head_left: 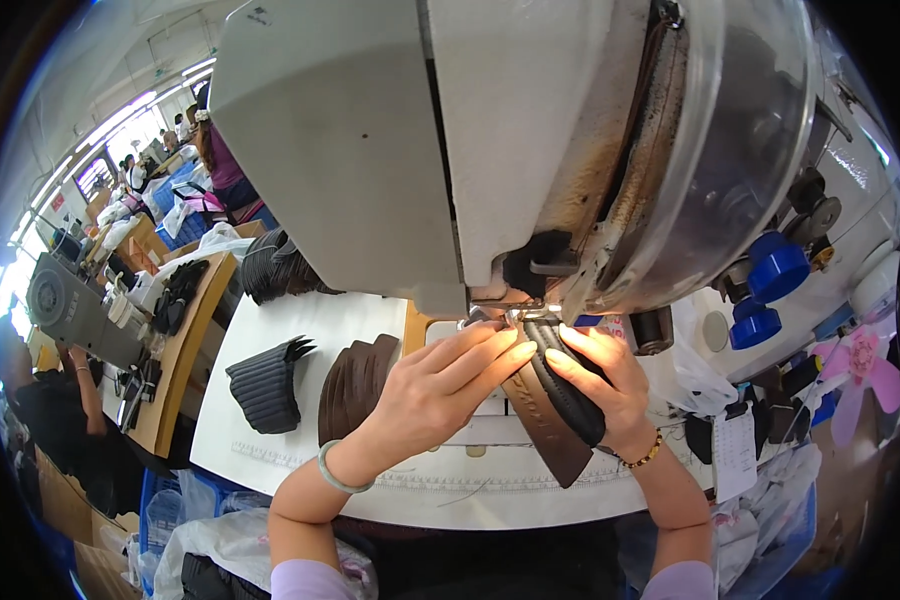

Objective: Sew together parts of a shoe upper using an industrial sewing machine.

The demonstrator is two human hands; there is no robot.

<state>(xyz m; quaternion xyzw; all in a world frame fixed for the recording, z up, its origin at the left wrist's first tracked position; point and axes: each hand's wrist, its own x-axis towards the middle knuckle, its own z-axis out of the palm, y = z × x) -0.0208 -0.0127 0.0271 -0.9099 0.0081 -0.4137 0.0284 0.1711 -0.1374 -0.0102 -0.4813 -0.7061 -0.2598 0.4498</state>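
Note:
Under the head of a large grey sewing machine, both my hands hold a workpiece close to the needle area. It has a flat brown leather-like strip with raised marks, lying along a black padded strip. My left hand presses its fingertips on the brown strip's upper end, just left of the needle. Around the black padded strip, my right hand is closed, with fingers on top. Machine parts and my fingertips hide the exact stitching spot.
Left of my hands lie fanned brown pieces and a stack of black ribbed pieces. More black pieces sit behind. Blue thread cones and a pink fan stand right. A person works at another machine on the left.

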